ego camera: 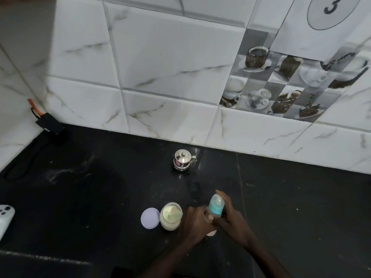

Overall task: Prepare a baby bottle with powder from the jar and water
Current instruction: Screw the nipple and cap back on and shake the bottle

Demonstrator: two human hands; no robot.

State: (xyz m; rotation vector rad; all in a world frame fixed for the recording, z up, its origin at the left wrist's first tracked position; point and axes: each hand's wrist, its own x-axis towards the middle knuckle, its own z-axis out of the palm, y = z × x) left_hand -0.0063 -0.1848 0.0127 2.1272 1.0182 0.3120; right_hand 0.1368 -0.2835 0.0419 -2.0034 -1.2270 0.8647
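Observation:
The baby bottle (pixel 215 206) has a clear cap over a blue collar and stands low in the middle of the black counter. My left hand (pixel 193 221) wraps the bottle's lower body from the left. My right hand (pixel 230 213) grips it around the blue collar from the right. The bottle's body is mostly hidden by both hands. Just left of my hands stands the open glass jar (pixel 171 217) with pale powder inside. Its lilac lid (pixel 150 218) lies flat on the counter, touching the jar's left side.
A small steel pot with a lid (pixel 182 160) stands farther back near the tiled wall. A black device with a cable (pixel 50 125) leans in the left corner. A white object (pixel 5 217) sticks in at the left edge.

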